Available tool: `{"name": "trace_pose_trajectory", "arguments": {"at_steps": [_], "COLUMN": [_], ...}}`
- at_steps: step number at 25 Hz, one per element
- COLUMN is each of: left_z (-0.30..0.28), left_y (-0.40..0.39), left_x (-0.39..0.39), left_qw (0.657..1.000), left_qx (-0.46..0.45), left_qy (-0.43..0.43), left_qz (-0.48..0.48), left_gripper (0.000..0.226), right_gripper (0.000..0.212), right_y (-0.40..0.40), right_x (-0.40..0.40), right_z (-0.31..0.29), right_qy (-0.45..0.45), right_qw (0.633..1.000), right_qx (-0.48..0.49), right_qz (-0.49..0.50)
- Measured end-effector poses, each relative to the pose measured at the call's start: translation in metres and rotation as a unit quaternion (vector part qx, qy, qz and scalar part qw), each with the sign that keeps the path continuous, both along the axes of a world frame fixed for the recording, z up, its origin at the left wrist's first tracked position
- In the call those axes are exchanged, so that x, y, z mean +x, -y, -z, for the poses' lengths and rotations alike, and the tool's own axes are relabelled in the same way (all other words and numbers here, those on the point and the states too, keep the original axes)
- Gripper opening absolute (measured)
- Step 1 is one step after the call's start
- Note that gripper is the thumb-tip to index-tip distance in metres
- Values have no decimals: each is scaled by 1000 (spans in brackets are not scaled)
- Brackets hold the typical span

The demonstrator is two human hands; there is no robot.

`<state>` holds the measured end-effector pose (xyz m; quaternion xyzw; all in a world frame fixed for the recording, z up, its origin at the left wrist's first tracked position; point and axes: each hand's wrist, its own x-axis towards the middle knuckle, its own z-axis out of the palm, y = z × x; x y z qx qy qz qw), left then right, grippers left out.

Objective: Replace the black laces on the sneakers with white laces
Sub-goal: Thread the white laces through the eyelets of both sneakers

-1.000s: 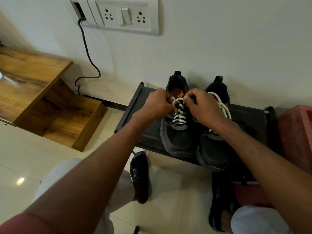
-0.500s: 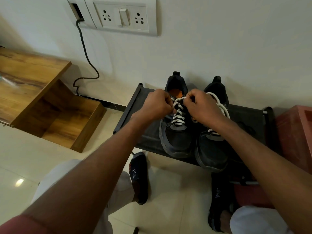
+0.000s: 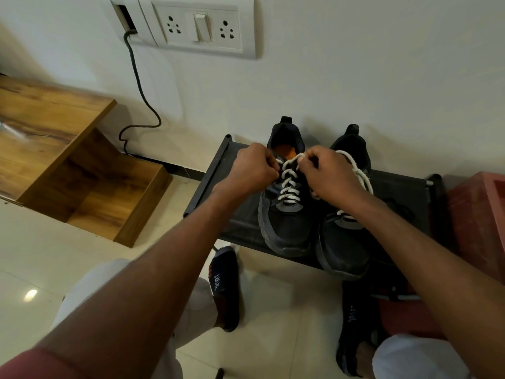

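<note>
Two black sneakers stand side by side on a low black rack [image 3: 218,170], toes toward me. The left sneaker [image 3: 287,225] carries a white lace [image 3: 289,184] crossed up its eyelets. My left hand [image 3: 252,168] pinches one end of that lace at the top of the tongue. My right hand [image 3: 328,176] pinches the other end just across from it. The right sneaker [image 3: 344,242] is partly hidden under my right wrist; its white lace [image 3: 360,173] loops out beside my hand.
The rack stands against a white wall with a socket panel [image 3: 202,26] and a hanging black cable [image 3: 139,86]. A wooden shelf unit [image 3: 82,173] sits at left, a red box [image 3: 481,222] at right. My feet in dark socks [image 3: 226,285] rest on the tiled floor.
Both hands stay at the top of the left sneaker, and the gap between them has widened slightly, showing more lace. The view shifted a little.
</note>
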<state>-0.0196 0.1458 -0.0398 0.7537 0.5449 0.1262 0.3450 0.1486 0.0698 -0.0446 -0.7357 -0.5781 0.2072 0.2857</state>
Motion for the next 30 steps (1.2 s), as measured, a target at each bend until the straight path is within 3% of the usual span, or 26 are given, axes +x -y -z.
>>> {"name": "trace_pose_trajectory", "arguments": {"at_steps": [5,10,13,16,23,26,30], "left_z": [-4,-4,-3,0,1,-4,-6], "left_y": [1,1,0,1,18,15,11], "left_x": [-1,0,1,3,18,19,17], "left_qw": [1000,1000,999,1000,994,994,995], "left_qx": [5,-1,7,28,91,80,32], "left_qy": [-9,-10,-15,-1,24,25,47], "left_qz": [11,17,29,2,-62,-67,-77], "left_gripper": [7,5,5,7,7,10,11], "right_gripper": [13,10,17,9,25,43,55], "right_y": [3,2,0,0,3,3,3], "right_x": [3,2,0,2,6,8,6], "right_z": [-10,-3,-4,-9,-16,-13,-7], "right_qy": [-88,-43,-81,-111,-105,-95,-13], "right_qw": [995,999,995,992,991,991,995], "right_qx": [-38,-17,-34,-49,-85,-97,-86], "right_qz": [-13,8,38,30,9,-11,-40]}}
